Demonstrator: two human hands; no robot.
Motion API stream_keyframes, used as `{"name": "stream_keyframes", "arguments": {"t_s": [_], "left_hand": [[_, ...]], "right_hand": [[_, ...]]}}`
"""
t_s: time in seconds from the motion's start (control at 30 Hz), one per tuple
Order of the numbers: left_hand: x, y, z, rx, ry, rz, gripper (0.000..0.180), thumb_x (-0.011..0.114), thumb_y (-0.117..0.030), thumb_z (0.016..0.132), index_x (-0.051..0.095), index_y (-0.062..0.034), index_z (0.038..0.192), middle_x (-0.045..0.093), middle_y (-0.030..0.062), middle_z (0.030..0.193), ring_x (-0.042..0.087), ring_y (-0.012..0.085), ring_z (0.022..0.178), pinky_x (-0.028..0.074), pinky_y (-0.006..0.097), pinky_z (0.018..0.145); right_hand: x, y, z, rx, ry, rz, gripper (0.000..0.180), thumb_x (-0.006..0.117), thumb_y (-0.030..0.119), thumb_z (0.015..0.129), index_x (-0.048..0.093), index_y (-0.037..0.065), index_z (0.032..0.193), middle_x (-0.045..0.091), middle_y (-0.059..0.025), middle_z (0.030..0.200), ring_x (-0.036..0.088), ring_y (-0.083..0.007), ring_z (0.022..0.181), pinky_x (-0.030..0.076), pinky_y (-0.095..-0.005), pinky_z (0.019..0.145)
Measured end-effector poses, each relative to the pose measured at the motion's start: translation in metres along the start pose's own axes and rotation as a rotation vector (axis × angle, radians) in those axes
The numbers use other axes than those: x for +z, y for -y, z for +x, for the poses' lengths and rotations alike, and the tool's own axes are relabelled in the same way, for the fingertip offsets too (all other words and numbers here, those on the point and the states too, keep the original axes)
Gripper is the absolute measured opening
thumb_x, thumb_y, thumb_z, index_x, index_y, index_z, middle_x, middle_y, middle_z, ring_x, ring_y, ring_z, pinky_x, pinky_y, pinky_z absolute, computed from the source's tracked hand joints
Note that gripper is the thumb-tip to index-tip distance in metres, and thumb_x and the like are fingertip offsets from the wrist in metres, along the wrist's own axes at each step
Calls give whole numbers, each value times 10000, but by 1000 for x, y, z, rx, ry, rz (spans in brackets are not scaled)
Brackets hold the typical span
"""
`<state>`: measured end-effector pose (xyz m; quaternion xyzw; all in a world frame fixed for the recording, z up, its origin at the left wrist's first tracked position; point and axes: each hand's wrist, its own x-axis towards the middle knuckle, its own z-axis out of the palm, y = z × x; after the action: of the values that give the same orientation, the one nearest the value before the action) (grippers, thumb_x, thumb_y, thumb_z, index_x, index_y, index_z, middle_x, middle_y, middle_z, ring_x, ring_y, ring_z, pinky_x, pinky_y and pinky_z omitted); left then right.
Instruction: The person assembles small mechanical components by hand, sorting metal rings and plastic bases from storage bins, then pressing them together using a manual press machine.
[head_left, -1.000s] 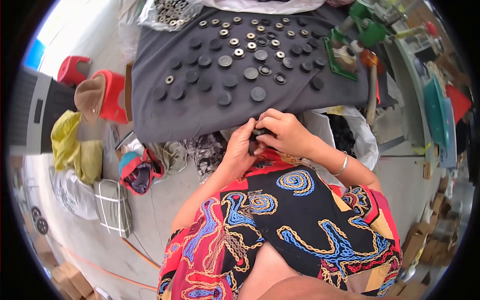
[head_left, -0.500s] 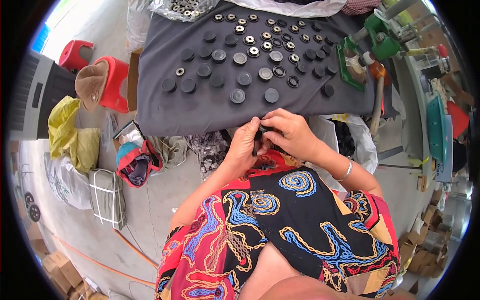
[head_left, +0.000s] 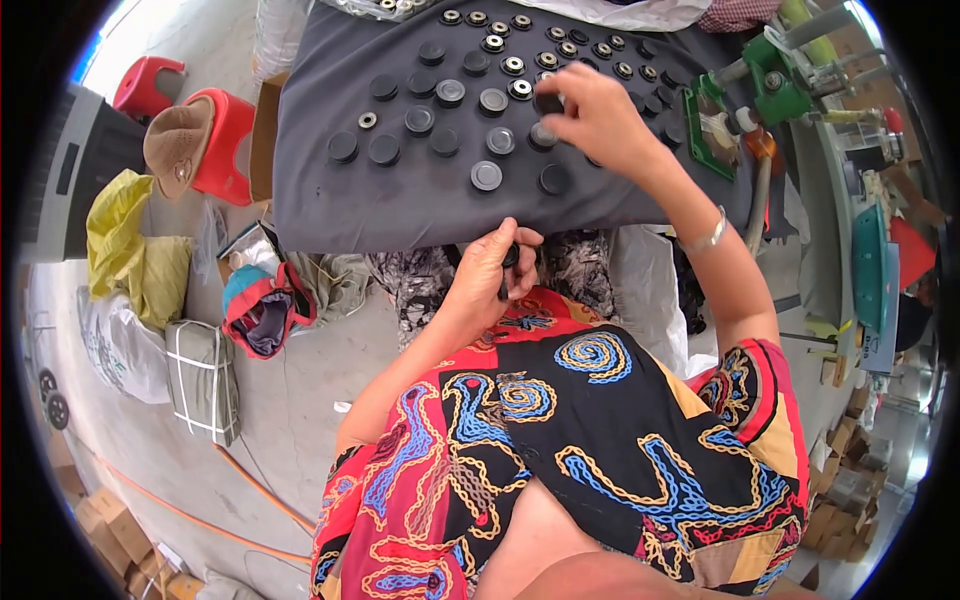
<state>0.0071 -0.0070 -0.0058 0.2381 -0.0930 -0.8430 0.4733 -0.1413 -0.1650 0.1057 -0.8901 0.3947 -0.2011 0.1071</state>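
Where my left hand [head_left: 490,268] sits at the near edge of the cloth-covered surface [head_left: 325,215], its fingers are closed on a small black piece [head_left: 511,256], full shape hidden.

Right hand [head_left: 600,115]: above the surface, blurred; fingers curved about a dark disc [head_left: 548,103]; gripped or merely touched, I cannot tell.

Handling, my estimate: light, stiff, smooth enough to slip, hardly fragile; best taken by the rim, thumb opposite forefinger.

Black caps [head_left: 384,150]: many, round, flat-topped, low-sided; matt, some tops with a greyish sheen.

Ring-topped discs [head_left: 520,89]: several, black rim, bright metallic centre, middle hole.

Loose ring [head_left: 367,120]: one, pale metallic, lying left among the caps.

Cloth covering: dull grey, soft, lightly creased.

Hand press [head_left: 775,80]: green-painted, right side.

Hammer [head_left: 757,185]: orange head, wooden-looking handle, beside the press.
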Motion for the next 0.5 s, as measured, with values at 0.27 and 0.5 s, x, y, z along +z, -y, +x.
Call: {"name": "stream_keyframes", "arguments": {"t_s": [0.27, 0.5], "left_hand": [[-10, -4, 2, -10, -44, 11, 372, 525, -392, 940, 567, -23, 952, 499, 28, 647, 494, 138, 512, 296, 229, 410], [-10, -5, 4, -29, -55, 16, 359, 532, -379, 939, 570, -22, 946, 503, 23, 651, 495, 134, 517, 296, 226, 411]], "right_hand": [[34, -40, 45, 44, 136, -153, 348, 701, 99, 718, 618, 13, 1045, 588, -120, 940, 596, -274, 814, 485, -353, 759], [32, -34, 59, 119, 287, -264, 345, 706, 120, 714, 630, 8, 1031, 606, -147, 991, 598, -315, 932, 480, -385, 832]]}}
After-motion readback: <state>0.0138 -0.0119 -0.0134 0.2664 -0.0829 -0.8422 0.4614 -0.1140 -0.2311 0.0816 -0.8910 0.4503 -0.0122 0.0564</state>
